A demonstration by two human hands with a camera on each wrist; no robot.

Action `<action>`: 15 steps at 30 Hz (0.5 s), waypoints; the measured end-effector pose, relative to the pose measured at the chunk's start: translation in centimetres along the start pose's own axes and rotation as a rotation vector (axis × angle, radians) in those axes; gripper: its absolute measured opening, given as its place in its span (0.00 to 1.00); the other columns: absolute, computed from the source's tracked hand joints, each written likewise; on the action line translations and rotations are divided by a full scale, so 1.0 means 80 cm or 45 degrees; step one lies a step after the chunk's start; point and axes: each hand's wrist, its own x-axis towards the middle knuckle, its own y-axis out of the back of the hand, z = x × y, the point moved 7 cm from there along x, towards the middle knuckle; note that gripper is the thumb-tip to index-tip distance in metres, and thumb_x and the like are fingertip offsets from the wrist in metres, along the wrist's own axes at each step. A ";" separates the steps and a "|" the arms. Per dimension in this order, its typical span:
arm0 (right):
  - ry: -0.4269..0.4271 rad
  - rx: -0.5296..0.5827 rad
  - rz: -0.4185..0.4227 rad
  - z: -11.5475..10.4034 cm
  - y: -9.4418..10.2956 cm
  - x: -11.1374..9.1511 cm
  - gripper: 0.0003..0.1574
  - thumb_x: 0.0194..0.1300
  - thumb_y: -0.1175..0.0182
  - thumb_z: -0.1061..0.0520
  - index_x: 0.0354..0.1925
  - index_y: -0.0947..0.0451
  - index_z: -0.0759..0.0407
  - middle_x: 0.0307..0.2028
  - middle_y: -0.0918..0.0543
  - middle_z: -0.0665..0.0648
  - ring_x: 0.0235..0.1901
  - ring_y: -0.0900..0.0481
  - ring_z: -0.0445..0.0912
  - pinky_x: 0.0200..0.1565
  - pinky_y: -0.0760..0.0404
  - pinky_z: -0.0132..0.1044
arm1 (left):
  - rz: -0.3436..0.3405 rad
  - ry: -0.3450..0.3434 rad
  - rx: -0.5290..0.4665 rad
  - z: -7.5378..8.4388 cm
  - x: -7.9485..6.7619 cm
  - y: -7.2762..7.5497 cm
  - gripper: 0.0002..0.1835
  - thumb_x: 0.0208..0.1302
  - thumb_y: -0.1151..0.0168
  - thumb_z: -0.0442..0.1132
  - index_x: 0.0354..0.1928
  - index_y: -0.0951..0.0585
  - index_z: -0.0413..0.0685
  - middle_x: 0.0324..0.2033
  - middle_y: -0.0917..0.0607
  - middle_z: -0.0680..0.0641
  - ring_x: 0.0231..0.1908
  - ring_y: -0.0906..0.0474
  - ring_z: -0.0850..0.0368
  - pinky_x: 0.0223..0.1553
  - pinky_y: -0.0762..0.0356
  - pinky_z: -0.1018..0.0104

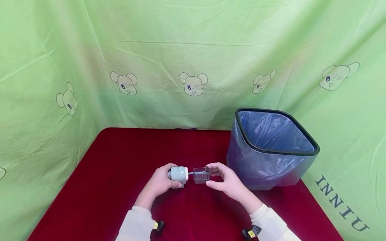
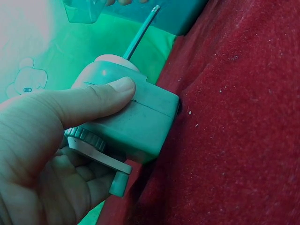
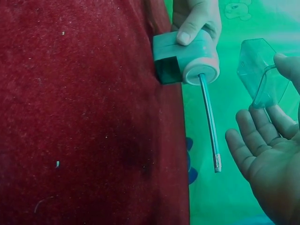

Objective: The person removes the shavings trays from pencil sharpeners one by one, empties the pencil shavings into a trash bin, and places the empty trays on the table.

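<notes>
My left hand (image 1: 164,180) grips a grey-green crank pencil sharpener (image 1: 178,174), thumb laid along its side in the left wrist view. The crank handle (image 2: 101,157) lies by the curled fingers. A pencil (image 3: 209,123) with an eraser end sticks out of the sharpener's pale round front. In the right wrist view a dark square opening (image 3: 168,70) shows in the sharpener's body below that front. My right hand (image 1: 225,182) pinches a clear plastic shavings drawer (image 3: 258,70) by its rim between thumb and fingers. The drawer is apart from the sharpener.
A bin (image 1: 274,150) with a black rim and bluish plastic liner stands to the right of my right hand. Dark red cloth (image 1: 120,150) covers the table. Green printed curtains (image 1: 169,40) enclose the back and sides. Small specks (image 3: 57,164) lie on the cloth.
</notes>
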 end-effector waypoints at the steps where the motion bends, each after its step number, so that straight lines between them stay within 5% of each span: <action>1: -0.003 -0.007 -0.003 0.001 -0.001 0.000 0.33 0.60 0.25 0.56 0.61 0.24 0.53 0.51 0.16 0.54 0.51 0.19 0.52 0.59 0.20 0.51 | 0.000 0.000 0.002 0.000 0.000 0.000 0.35 0.47 0.15 0.41 0.58 0.21 0.52 0.45 0.17 0.49 0.42 0.22 0.51 0.44 0.20 0.55; 15: 0.009 -0.051 -0.023 0.007 -0.006 -0.001 0.33 0.59 0.24 0.55 0.61 0.25 0.53 0.50 0.16 0.53 0.52 0.18 0.54 0.58 0.20 0.49 | -0.001 0.001 0.020 0.001 0.000 0.000 0.35 0.47 0.16 0.40 0.59 0.22 0.52 0.46 0.17 0.48 0.42 0.22 0.50 0.44 0.19 0.54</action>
